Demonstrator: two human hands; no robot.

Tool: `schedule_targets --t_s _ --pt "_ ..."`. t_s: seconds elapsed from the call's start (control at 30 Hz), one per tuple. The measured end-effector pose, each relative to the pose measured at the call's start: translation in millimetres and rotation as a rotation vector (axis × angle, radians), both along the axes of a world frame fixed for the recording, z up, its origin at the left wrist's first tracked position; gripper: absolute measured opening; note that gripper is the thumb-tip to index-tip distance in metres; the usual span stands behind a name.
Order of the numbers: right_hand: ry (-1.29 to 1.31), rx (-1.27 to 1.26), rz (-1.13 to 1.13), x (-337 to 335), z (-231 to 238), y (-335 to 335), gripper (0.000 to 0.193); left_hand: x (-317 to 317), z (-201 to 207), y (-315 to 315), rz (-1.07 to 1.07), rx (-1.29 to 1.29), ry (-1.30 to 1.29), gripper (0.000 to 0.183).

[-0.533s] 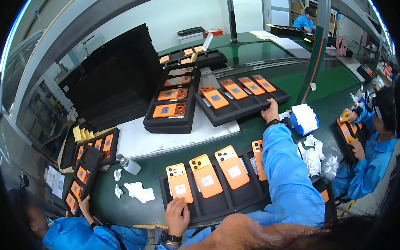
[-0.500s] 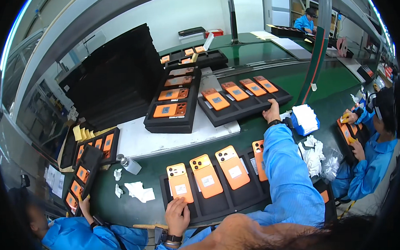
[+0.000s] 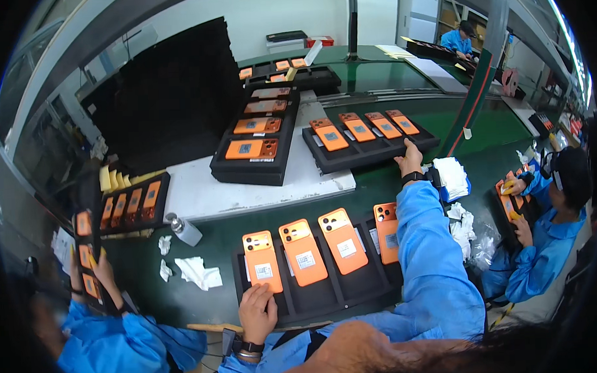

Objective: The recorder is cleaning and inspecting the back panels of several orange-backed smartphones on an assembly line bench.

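My right hand (image 3: 409, 159) grips the near edge of a black foam tray (image 3: 366, 160) set at the back right. Several orange phones lie back side up in that tray, such as this phone (image 3: 327, 134). Directly before me lies another black tray (image 3: 309, 303) of orange phones with labels on their backs. My left hand (image 3: 255, 313) rests with fingers stretched onto the lower end of its leftmost phone (image 3: 263, 263). Beside it lie two more phones (image 3: 304, 255). My right sleeve partly covers the rightmost phone (image 3: 387, 235).
Stacked black trays (image 3: 249, 172) stand on a white board (image 3: 193, 193). At left are a bottle (image 3: 187, 230), crumpled tissues (image 3: 199, 273) and a co-worker (image 3: 113, 337) with a tray. Wipes (image 3: 451, 176) and a second co-worker (image 3: 537, 250) are at right. A post (image 3: 473, 98) rises behind.
My right hand and the back tray have shifted slightly right, away from the stack. My left hand stays at the same phone. The left co-worker's tray has moved left and turned more upright.
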State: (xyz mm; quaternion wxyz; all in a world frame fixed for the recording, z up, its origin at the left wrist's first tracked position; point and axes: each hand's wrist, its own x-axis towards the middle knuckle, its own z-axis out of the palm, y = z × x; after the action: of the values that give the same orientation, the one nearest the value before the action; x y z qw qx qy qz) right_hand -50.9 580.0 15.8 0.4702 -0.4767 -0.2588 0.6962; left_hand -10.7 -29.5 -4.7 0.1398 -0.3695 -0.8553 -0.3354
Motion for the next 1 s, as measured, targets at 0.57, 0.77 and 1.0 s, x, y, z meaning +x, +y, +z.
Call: schedule_targets --t_s 0.57,0.77,1.0 --pt "-1.368 1.755 0.857 -47 4 -211 0.028 -2 7 -6 0.007 0.078 -0.045 0.013" --pt "-1.35 1.468 0.675 -55 2 -178 0.027 1 4 -7 0.022 0.121 -0.069 0.013" --pt "-1.214 1.291 0.685 -17 18 -161 0.037 1 1 -9 0.035 0.167 -0.066 0.013"
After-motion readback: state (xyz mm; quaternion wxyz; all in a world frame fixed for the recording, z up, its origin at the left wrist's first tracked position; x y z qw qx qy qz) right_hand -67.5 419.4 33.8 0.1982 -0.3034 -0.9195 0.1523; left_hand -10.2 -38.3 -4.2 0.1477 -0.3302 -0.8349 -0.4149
